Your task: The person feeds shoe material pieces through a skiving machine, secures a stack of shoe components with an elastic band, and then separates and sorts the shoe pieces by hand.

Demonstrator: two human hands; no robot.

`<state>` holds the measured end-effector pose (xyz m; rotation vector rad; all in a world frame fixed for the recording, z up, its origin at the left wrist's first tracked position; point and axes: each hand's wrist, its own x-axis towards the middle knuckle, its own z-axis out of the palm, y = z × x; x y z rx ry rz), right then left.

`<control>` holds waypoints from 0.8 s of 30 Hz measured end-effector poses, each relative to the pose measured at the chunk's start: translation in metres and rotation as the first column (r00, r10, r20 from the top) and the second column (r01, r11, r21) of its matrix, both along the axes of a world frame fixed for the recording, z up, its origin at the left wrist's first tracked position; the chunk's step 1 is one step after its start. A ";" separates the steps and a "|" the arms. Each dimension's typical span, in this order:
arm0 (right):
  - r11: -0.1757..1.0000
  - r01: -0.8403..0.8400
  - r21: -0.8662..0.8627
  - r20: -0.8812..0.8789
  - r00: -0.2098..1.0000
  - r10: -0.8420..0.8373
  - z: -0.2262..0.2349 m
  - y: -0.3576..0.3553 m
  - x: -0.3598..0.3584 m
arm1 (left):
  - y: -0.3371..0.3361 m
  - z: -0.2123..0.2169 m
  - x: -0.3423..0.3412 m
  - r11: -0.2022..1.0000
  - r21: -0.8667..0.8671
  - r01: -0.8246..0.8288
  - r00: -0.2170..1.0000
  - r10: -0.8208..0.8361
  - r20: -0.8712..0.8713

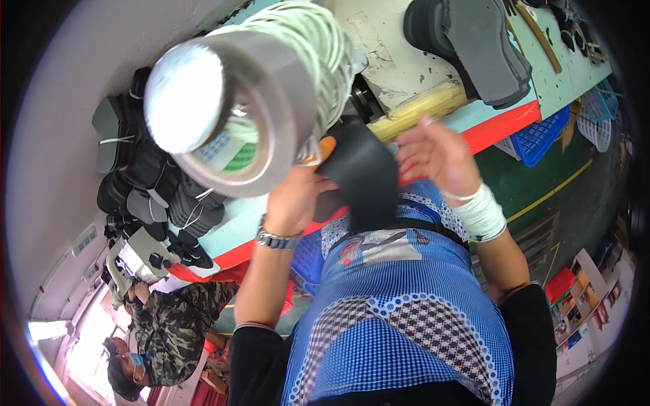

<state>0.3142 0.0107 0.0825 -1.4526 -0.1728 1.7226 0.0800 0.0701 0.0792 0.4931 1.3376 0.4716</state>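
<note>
A dark, flexible sheet (365, 169), curved and partly blurred, hangs over the table's near edge. My left hand (298, 193), with an orange cover on a fingertip and a watch on its wrist, is closed on the sheet's left side. My right hand (443, 159) is raised just right of the sheet, its fingers stretched out and slightly blurred, holding nothing. White cord (479, 213) is wound round my right wrist. Behind the sheet lies a worn yellowish roller or bar (420, 111). The sheet hides part of the machinery behind it.
A large grey ring-shaped fixture (277, 74) and a bundle of pale cord (332, 61) block the upper-left view. Stacked grey sole-shaped pieces (481, 51) lie at upper right. Tied dark bundles (149, 176) line the left. A blue basket (542, 135) stands at right; a co-worker (176, 325) sits lower left.
</note>
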 end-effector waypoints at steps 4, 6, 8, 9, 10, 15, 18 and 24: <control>0.999 -0.029 -0.020 -0.087 0.996 0.027 0.004 0.000 -0.023 | 0.029 0.003 0.007 0.706 0.430 0.563 0.817 -0.398 -0.418; 0.993 -0.113 0.038 0.018 0.994 0.112 0.006 -0.005 -0.034 | 0.056 0.002 -0.015 -0.218 0.400 0.890 0.385 -0.112 -0.916; 0.949 -0.211 0.235 0.373 0.921 0.113 -0.003 -0.012 -0.039 | 0.065 0.002 -0.024 -0.387 0.338 0.858 0.357 -0.023 -0.934; 0.913 -0.156 0.377 0.520 0.851 -0.069 -0.011 -0.013 -0.043 | 0.062 0.007 -0.017 -0.163 0.493 0.855 0.444 -0.260 -0.857; 0.919 -0.196 0.342 0.598 0.800 -0.052 -0.004 -0.008 -0.039 | 0.058 0.013 -0.007 0.110 0.504 0.857 0.502 -0.401 -0.766; 0.858 -0.311 0.408 0.803 0.569 -0.175 0.021 0.020 -0.016 | 0.047 0.018 -0.019 0.643 0.079 0.762 0.623 -0.694 -0.361; 0.730 -0.441 0.521 0.842 0.127 -0.524 0.061 0.034 0.024 | 0.013 -0.009 -0.066 0.763 0.136 0.632 0.756 -0.568 -0.326; 0.816 -0.566 0.117 0.907 -0.274 -0.320 0.044 0.037 0.051 | -0.068 -0.062 -0.087 0.266 0.154 0.951 0.226 -0.263 -0.938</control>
